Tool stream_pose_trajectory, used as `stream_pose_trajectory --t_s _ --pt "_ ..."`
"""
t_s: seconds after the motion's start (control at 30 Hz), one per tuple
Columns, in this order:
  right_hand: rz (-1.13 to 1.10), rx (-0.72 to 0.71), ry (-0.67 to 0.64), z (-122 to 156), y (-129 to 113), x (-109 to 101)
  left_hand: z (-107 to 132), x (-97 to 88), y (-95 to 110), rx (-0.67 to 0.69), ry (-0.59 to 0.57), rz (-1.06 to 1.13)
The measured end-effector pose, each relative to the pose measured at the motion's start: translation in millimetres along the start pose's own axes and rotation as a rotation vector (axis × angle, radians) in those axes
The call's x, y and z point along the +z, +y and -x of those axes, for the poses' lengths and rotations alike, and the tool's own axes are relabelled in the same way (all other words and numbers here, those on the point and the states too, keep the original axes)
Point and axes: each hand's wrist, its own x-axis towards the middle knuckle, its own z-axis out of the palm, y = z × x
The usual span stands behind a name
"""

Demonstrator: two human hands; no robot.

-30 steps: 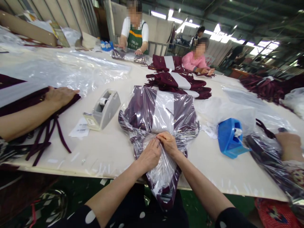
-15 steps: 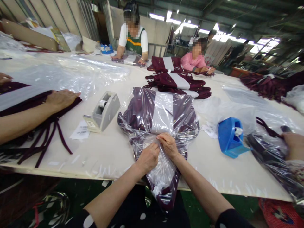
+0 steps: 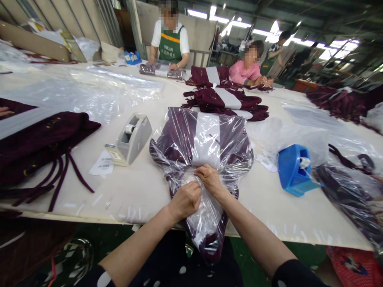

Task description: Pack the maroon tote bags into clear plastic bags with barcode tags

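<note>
In front of me on the table lies a clear plastic bag (image 3: 176,157) with a folded maroon garment (image 3: 179,127) inside, wrapped by a white paper band (image 3: 207,137). The bag's lower part hangs over the table's front edge. My left hand (image 3: 188,199) is closed on the gathered plastic at the bag's middle. Right beside it, my right hand (image 3: 208,179) pinches the same plastic with bent fingers. Both hands almost touch, and what lies between the fingertips is hidden.
A grey tape dispenser (image 3: 131,139) stands to the left, a blue tape dispenser (image 3: 295,169) to the right. Banded maroon garments (image 3: 227,97) are stacked behind. More maroon cloth (image 3: 50,139) lies at left. Co-workers stand or sit around the table (image 3: 125,203).
My hands stay on the plastic with only a slight shift. At left, a co-worker's hand has drawn back from the maroon cloth. The co-worker across the table stands more upright.
</note>
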Motion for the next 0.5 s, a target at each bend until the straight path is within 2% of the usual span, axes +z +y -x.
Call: stream_pose_trajectory --t_s 0.07,0.13,0.33,0.5 --pt "0.036 0.017 -0.025 -2.6 -3.4 -3.3 0.5 -1.5 1.8 -0.006 0.069 -0.037" --pt "0.067 0.036 -0.06 -5.9 -6.4 -7.0 -1.4 -2.1 3.6 0.003 0.074 -0.063" --pt "0.1 0.088 -0.136 -15.2 -11.7 -17.2 -8.9 -0.2 7.7 -0.043 -0.095 -0.159" --pt "-0.004 0.076 -0.055 -16.0 -13.5 -13.2 -8.7 -0.6 8.4 -0.083 -0.116 -0.18"
